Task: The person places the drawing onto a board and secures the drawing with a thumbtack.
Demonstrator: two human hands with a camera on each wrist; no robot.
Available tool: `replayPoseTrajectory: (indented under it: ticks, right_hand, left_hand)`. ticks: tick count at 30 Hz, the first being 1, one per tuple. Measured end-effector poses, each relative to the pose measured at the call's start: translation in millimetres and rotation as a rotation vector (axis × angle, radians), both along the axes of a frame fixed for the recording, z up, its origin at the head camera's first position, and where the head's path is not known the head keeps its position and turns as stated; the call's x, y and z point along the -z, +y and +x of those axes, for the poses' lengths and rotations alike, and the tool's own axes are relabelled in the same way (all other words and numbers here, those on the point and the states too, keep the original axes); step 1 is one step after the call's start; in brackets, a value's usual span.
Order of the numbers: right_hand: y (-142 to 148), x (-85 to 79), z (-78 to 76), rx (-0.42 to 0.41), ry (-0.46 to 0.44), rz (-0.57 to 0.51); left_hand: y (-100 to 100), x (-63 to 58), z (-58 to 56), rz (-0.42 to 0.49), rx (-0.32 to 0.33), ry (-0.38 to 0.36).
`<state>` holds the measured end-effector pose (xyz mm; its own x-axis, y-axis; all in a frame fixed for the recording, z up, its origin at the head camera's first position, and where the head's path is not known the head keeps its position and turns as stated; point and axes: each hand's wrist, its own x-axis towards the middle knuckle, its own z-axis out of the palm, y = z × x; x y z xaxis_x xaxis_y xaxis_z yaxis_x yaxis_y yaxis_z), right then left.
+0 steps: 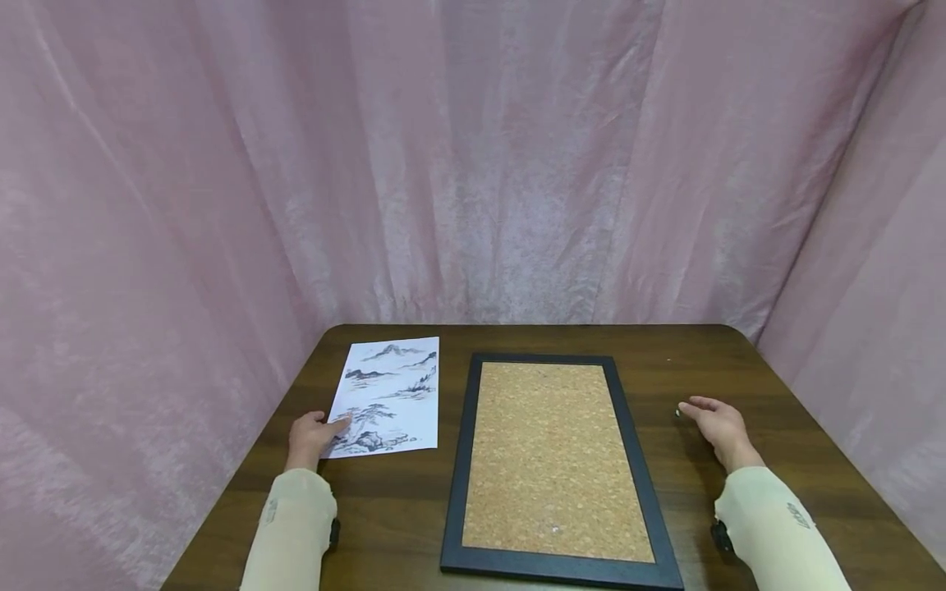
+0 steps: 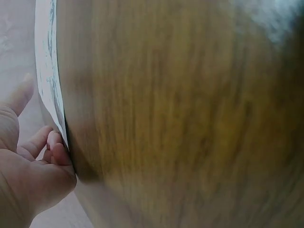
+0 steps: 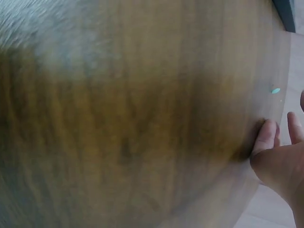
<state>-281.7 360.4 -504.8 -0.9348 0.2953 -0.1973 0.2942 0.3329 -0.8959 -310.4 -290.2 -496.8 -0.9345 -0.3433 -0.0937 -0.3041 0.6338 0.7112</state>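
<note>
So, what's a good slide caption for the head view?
Left grip at the landscape picture, right grip beside a green bit, corkboard between.

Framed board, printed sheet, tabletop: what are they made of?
Panel: looks like cork, matte, by its speckled tan grain.
Frame: dark, smooth; painted wood or plastic, can't tell.
Sheet: likely paper, thin, white, printed.
Tabletop: wood or wood-look laminate; brown grain, slight sheen.

Free tabletop runs between sheet and cork board, whose frame seems slightly raised.
</note>
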Motion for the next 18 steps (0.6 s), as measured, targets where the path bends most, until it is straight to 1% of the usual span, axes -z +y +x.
replayPoseTrajectory:
  ticks: [5,9,13,18]
  right_hand:
    - [-0.2,9.3,0.1,-0.010,0.034,0.050]
    - [-2.9,11.3,0.3,-0.004,0.045,0.104]
    - [-6.2,10.0,0.5,-0.010,0.045,0.196]
    - [-9.5,9.3,-1.0,-0.004,0.052,0.324]
  left_hand:
    - [4.0,0.4,4.6,-0.021,-0.007,-0.011]
    - [6.3,3.5,6.0,-0.062,-0.002,0.007]
    - [7.7,7.7,3.2,-0.105,-0.024,0.032]
    - [11.0,8.9,0.8,-0.108,-0.056,0.028]
